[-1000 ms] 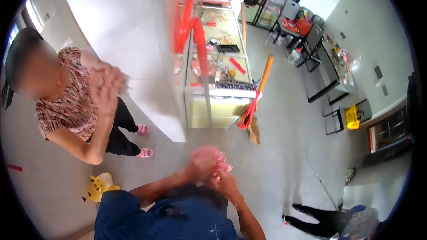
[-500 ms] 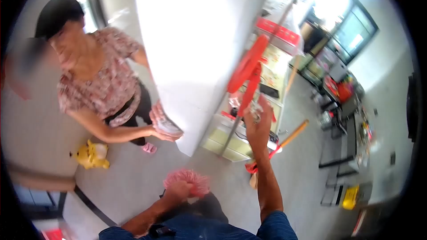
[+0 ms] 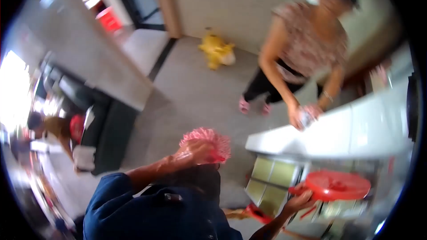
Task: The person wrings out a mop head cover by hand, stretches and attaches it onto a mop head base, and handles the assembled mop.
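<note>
My left hand (image 3: pixel 195 151) is closed on a pink shaggy chenille cleaning mitt (image 3: pixel 215 144) in front of my body. At the lower right, my right hand (image 3: pixel 299 201) has its fingers curled at the near edge of a red, round, flat plastic object (image 3: pixel 340 186), apparently gripping a narrow part that sticks out from it. Motion blur hides the exact grip. Beyond it runs a long white panel (image 3: pixel 338 129), and a person opposite holds a greyish-white cloth (image 3: pixel 307 116) against its edge.
The other person (image 3: pixel 307 49) stands across the panel. A yellow toy (image 3: pixel 216 52) lies on the grey floor near the wall. Yellowish drawer fronts (image 3: pixel 271 178) are below the panel. A dark sofa (image 3: pixel 115 129) stands left, with another person (image 3: pixel 58 126) beside it.
My view has swung left, so the panel and the other person now appear farther right. My right hand is now at the red round object's edge. The pink mitt stays in my left hand.
</note>
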Demonstrator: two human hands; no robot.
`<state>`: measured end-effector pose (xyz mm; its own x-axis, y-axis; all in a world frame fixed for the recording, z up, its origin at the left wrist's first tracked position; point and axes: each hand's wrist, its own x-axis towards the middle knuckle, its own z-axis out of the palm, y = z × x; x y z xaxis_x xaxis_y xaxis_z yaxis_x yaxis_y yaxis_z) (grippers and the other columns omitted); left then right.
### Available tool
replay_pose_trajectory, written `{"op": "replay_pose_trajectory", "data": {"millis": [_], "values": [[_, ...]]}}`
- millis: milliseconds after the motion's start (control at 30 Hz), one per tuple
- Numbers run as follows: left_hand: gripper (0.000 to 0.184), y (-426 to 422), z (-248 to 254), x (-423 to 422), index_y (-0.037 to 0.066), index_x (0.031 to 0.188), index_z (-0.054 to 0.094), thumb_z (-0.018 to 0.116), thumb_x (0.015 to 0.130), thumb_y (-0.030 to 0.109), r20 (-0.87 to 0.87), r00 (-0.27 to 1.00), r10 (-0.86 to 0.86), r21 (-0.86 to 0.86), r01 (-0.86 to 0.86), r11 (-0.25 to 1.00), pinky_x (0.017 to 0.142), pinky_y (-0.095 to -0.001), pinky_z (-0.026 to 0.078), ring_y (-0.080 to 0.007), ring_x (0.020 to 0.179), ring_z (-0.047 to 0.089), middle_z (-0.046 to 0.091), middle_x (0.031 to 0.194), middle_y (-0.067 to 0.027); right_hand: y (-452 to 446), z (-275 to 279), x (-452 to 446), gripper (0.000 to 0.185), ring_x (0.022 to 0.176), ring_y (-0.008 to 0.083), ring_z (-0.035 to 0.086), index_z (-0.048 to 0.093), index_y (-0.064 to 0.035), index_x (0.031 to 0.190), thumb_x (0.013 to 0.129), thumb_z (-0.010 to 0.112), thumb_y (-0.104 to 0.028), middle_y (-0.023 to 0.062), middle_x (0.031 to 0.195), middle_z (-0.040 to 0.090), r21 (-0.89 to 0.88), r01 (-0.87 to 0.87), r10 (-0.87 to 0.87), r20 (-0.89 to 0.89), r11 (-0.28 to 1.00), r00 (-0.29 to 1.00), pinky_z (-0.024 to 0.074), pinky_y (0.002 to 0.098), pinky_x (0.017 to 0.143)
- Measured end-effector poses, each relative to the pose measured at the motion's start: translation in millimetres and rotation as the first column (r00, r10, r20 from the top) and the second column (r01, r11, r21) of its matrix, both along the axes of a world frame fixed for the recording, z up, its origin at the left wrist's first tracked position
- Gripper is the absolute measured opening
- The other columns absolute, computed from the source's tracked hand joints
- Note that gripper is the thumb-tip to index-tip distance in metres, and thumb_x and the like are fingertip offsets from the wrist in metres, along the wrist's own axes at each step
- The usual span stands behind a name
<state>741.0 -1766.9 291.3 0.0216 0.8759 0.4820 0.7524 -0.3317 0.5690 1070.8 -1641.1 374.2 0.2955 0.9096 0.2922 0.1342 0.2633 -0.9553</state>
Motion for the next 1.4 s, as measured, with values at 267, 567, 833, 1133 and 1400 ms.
{"op": "replay_pose_trajectory", "data": {"millis": [267, 567, 833, 1133, 1400], "values": [[0.013, -167, -45, -11, 0.005, 0.089, 0.058, 0.066, 0.082, 0.014, 0.03, 0.926, 0.375, -0.145, -0.367, 0.919, 0.076, -0.0405, 0.052, -0.0279, 0.088, 0.061, 0.058, 0.093, -0.0096, -95, 35, -132, 0.05, 0.057, 0.0144, 0.045, 0.048, 0.0023, 0.105, 0.099, 0.057, -0.047, 0.0049, 0.07, 0.048, 0.182, -0.746, 0.752, 0.046, 0.641, 0.657, 0.0398, 0.0266, 0.053], [0.019, -360, -19, 12, 0.003, 0.087, 0.059, 0.071, 0.077, 0.013, 0.057, 0.607, 0.793, -0.306, -0.745, 0.592, 0.074, -0.0408, 0.052, -0.0309, 0.086, 0.061, 0.06, 0.091, -0.0139, -200, 44, -238, 0.042, 0.057, 0.0102, 0.048, 0.05, 0.0001, 0.117, 0.099, 0.062, -0.037, 0.003, 0.072, 0.05, 0.158, -0.984, 0.989, 0.112, 0.079, 0.097, 0.0407, 0.0219, 0.052], [0.015, -477, 19, 47, 0.006, 0.092, 0.063, 0.072, 0.081, 0.009, 0.011, 0.054, 0.998, -0.044, -0.998, 0.055, 0.069, -0.0397, 0.055, -0.0308, 0.08, 0.066, 0.064, 0.086, -0.0119, -301, 50, -313, 0.04, 0.054, 0.0112, 0.048, 0.053, 0.0001, 0.109, 0.097, 0.065, -0.036, 0.0038, 0.071, 0.052, 0.054, -0.926, 0.927, 0.048, -0.374, -0.372, 0.0391, 0.0243, 0.046], [0.006, -542, 37, 142, 0.0, 0.091, 0.063, 0.06, 0.086, 0.0, 0.305, -0.599, 0.74, -0.32, -0.796, -0.513, 0.062, -0.0322, 0.052, -0.0184, 0.065, 0.065, 0.066, 0.074, -0.0116, -358, 39, -335, 0.028, 0.055, 0.012, 0.051, 0.056, -0.0005, 0.1, 0.096, 0.066, -0.027, 0.0046, 0.071, 0.057, 0.182, -0.795, 0.81, 0.015, -0.579, -0.586, 0.0433, 0.0253, 0.049], [0.005, -577, 64, 180, -0.001, 0.096, 0.063, 0.064, 0.094, 0.004, 0.514, -0.687, 0.514, -0.306, -0.706, -0.638, 0.063, -0.0238, 0.051, -0.0046, 0.07, 0.059, 0.066, 0.078, -0.0007, -413, 38, -341, 0.021, 0.062, 0.012, 0.056, 0.055, -0.0016, 0.112, 0.095, 0.065, -0.01, 0.0059, 0.077, 0.059, 0.256, -0.63, 0.654, 0.009, -0.733, -0.757, 0.0507, 0.0275, 0.057]]}}
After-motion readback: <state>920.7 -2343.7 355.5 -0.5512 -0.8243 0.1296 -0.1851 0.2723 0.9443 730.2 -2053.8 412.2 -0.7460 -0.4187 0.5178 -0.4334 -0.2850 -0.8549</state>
